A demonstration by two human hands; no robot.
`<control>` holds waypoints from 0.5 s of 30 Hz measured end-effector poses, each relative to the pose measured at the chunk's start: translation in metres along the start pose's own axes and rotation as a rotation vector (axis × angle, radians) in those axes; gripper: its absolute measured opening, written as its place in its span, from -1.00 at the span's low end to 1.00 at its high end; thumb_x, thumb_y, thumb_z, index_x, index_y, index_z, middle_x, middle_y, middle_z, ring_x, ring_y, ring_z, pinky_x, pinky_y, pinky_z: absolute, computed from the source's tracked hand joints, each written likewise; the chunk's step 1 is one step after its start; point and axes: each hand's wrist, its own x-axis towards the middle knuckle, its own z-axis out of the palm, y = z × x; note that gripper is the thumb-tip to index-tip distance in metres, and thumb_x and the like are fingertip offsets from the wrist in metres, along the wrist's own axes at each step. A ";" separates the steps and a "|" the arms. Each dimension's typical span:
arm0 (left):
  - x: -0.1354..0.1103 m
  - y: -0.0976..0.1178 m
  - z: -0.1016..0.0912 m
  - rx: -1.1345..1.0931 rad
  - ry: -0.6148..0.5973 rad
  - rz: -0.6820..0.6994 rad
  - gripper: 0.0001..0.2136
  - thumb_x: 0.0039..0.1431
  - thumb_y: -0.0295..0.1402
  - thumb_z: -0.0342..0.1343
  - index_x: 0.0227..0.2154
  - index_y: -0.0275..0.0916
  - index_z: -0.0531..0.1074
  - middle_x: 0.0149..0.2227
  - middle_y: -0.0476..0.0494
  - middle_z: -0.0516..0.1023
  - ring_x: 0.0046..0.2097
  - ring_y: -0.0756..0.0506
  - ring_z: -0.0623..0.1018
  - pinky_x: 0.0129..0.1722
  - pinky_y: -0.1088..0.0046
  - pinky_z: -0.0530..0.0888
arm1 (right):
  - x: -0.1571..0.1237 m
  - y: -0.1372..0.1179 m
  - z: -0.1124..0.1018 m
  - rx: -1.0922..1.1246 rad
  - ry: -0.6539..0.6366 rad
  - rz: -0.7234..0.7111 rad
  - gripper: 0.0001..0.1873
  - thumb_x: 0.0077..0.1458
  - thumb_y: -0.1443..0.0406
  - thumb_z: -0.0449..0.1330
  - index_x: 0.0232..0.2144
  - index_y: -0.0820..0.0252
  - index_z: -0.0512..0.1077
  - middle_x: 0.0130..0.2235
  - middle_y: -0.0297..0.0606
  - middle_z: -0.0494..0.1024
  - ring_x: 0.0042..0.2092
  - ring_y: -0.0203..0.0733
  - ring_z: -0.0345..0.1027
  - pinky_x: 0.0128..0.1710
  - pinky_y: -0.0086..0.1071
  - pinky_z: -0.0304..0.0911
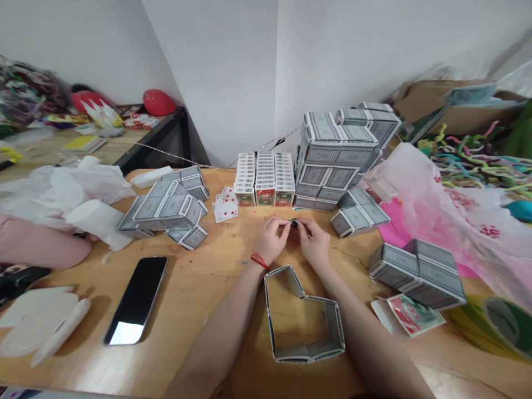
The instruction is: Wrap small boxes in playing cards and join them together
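My left hand (272, 237) and my right hand (312, 239) meet over the wooden table (199, 288), fingers pinched together on a small dark object (293, 224) that I cannot make out. A red string circles my left wrist. Between my forearms stands a ring of grey-backed playing cards (303, 316) joined edge to edge, bent into an open loop. Just beyond my hands are rows of card decks (264, 178) and a small fan of face-up cards (225, 205).
Grey card-block stacks sit at the left (170, 208), back right (336, 155) and right (419, 271). A black phone (136, 299) lies at the left front. White plastic (62, 188), a pink bag (453, 216), coloured strips (477, 155) and another person's sleeve (37, 246) surround the table.
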 end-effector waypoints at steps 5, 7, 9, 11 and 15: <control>-0.001 -0.005 0.001 0.037 0.028 -0.033 -0.89 0.08 -0.34 0.02 -0.49 -0.24 0.34 -0.45 -0.05 0.43 -0.34 0.02 0.44 -0.29 0.48 0.40 | -0.003 0.001 0.001 -0.063 -0.027 -0.075 -0.75 0.10 0.25 -0.03 -0.26 0.14 0.41 -0.27 -0.25 0.54 -0.34 -0.25 0.42 -0.32 -0.40 0.31; -0.001 -0.006 0.002 0.050 0.033 -0.046 -0.88 0.07 -0.32 0.03 -0.50 -0.25 0.34 -0.46 -0.05 0.43 -0.34 0.02 0.44 -0.30 0.48 0.39 | -0.003 0.002 0.001 -0.092 -0.039 -0.101 -0.74 0.10 0.27 -0.05 -0.23 0.13 0.39 -0.24 -0.24 0.53 -0.32 -0.23 0.43 -0.31 -0.38 0.32; -0.001 -0.008 0.002 0.067 0.038 -0.057 -0.86 0.07 -0.30 0.04 -0.51 -0.25 0.33 -0.47 -0.05 0.43 -0.35 0.02 0.44 -0.30 0.49 0.39 | -0.004 0.002 0.001 -0.112 -0.055 -0.119 -0.73 0.10 0.29 -0.06 -0.21 0.13 0.38 -0.23 -0.24 0.53 -0.29 -0.22 0.43 -0.29 -0.37 0.32; -0.001 -0.008 0.002 0.087 0.046 -0.069 -0.84 0.06 -0.29 0.05 -0.53 -0.25 0.32 -0.49 -0.04 0.42 -0.37 0.03 0.43 -0.32 0.49 0.38 | -0.004 0.002 0.001 -0.120 -0.076 -0.131 -0.73 0.10 0.30 -0.07 -0.19 0.13 0.36 -0.21 -0.23 0.52 -0.27 -0.21 0.43 -0.28 -0.36 0.33; -0.001 -0.008 0.002 0.116 0.068 -0.104 -0.81 0.04 -0.25 0.06 -0.55 -0.26 0.30 -0.51 -0.03 0.39 -0.40 0.03 0.42 -0.35 0.51 0.37 | -0.006 0.001 0.001 -0.091 -0.124 -0.140 -0.70 0.10 0.34 -0.09 -0.14 0.12 0.33 -0.17 -0.22 0.51 -0.24 -0.21 0.43 -0.27 -0.36 0.33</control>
